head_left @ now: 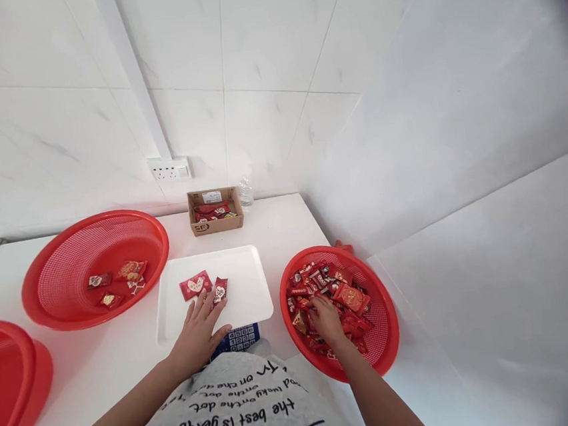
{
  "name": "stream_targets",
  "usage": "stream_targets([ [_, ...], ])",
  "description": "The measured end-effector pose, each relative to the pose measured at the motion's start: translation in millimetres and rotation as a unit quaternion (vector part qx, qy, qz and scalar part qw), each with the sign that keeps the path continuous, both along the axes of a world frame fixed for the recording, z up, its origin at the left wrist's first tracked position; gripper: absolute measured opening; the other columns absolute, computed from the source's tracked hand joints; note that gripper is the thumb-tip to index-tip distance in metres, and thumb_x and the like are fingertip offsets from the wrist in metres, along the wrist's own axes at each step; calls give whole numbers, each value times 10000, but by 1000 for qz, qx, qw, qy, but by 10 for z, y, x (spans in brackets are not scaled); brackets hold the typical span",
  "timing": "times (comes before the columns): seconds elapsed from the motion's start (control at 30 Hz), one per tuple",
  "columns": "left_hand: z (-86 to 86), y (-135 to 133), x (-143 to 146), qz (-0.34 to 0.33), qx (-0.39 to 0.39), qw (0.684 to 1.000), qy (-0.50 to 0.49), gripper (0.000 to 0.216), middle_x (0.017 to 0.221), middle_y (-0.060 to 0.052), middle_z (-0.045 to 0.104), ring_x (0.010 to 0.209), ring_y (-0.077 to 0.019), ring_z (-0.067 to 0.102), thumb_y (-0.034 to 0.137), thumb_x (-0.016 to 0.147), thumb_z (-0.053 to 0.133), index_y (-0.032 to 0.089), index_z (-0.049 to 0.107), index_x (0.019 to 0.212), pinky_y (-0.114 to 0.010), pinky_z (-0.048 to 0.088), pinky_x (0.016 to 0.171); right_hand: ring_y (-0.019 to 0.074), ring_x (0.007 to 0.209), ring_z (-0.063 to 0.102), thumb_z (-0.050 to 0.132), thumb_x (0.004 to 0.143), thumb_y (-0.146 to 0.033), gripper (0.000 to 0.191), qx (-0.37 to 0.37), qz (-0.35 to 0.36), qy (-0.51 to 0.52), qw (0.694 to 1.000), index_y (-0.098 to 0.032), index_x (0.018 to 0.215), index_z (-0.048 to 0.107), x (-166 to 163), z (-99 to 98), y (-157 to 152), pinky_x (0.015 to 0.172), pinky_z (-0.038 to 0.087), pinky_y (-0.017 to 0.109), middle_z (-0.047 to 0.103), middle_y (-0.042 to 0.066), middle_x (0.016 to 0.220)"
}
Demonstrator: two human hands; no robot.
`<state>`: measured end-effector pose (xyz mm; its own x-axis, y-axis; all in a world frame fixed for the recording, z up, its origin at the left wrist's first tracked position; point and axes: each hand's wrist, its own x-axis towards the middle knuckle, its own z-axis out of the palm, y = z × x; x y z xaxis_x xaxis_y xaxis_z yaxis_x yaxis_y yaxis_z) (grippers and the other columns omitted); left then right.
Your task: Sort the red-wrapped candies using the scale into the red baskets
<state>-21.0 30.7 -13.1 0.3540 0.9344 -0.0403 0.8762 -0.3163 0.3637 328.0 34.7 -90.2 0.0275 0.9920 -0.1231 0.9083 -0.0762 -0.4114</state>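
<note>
My left hand [200, 331] lies with its fingers stretched and spread over the near part of the white tray [252, 303]. Its fingertips touch a small dark red packet [220, 289] with white lettering. Just left of that lies a flat red packet [195, 285] with white heart shapes. My right hand [327, 319] reaches into the red basket [388, 323] on the right, among many red-wrapped packets. Its fingers curl down between them, and whatever they hold is hidden. An orange-red square packet [351, 297] lies right beside this hand.
At the left stands a red mesh basket [52, 282] with several packets, and another red basket [10, 393] nearer. A cardboard box [217, 226] of red packets sits by the wall beside a clear plastic container [246, 193]. A keypad device [240, 338] shows under the tray's front edge.
</note>
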Motion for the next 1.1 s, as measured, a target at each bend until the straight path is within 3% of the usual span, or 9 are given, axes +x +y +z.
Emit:
stream_targets([
  [0.13, 14, 8, 13, -1, -10, 1000, 10, 505, 1448, -88, 280, 1349, -275, 153, 478, 863, 362, 216, 442, 1287, -497, 234, 1058, 207, 870, 555, 389, 800, -211, 209, -6, -34, 42, 998, -189, 855, 589, -32, 55, 11, 788, 394, 311, 627, 63, 891],
  [0.4, -8, 19, 18, -7, -1, 1000, 7, 504, 1439, -91, 301, 1342, -277, 182, 482, 860, 367, 229, 437, 1291, -504, 254, 1046, 194, 832, 597, 327, 858, -327, 312, -58, -101, 70, 991, -185, 998, 568, -12, 169, 117, 740, 415, 281, 658, 69, 920],
  [0.57, -29, 20, -1, -2, 4, 1000, 8, 493, 1429, -92, 321, 1338, -284, 192, 472, 862, 369, 228, 446, 1283, -510, 256, 1044, 190, 922, 591, 375, 841, -300, 306, -91, -55, 88, 990, -176, 1012, 597, 33, 182, 210, 795, 406, 265, 655, 85, 1018],
  [0.77, -73, 4, -18, 6, 23, 1000, 4, 466, 1421, -80, 336, 1335, -285, 203, 464, 860, 380, 246, 461, 1264, -516, 264, 1037, 197, 792, 597, 421, 817, -328, 270, -128, 25, 59, 990, -186, 823, 650, 86, 178, 322, 753, 421, 290, 668, 69, 832],
  [0.93, -57, -9, -1, 10, 15, 1000, 0, 464, 1429, -78, 322, 1345, -271, 171, 467, 860, 378, 241, 470, 1255, -504, 259, 1043, 235, 1134, 469, 397, 824, -323, 404, -41, -80, 26, 996, -141, 1161, 527, 225, 122, 464, 921, 367, 324, 498, 146, 1238],
  [1.0, -48, -10, 9, 12, 12, 1000, 0, 462, 1431, -77, 319, 1346, -268, 171, 464, 862, 376, 243, 469, 1257, -506, 255, 1044, 239, 1181, 435, 437, 803, -310, 477, -29, -120, 30, 992, -114, 1238, 456, 276, 55, 514, 948, 355, 326, 461, 161, 1281],
  [1.1, -37, -10, 23, 15, 10, 1000, 4, 463, 1432, -80, 317, 1345, -270, 175, 462, 862, 376, 246, 465, 1261, -515, 246, 1045, 236, 1187, 435, 475, 777, -277, 543, -51, -124, 45, 990, -98, 1283, 392, 284, -55, 548, 966, 345, 330, 474, 157, 1274],
])
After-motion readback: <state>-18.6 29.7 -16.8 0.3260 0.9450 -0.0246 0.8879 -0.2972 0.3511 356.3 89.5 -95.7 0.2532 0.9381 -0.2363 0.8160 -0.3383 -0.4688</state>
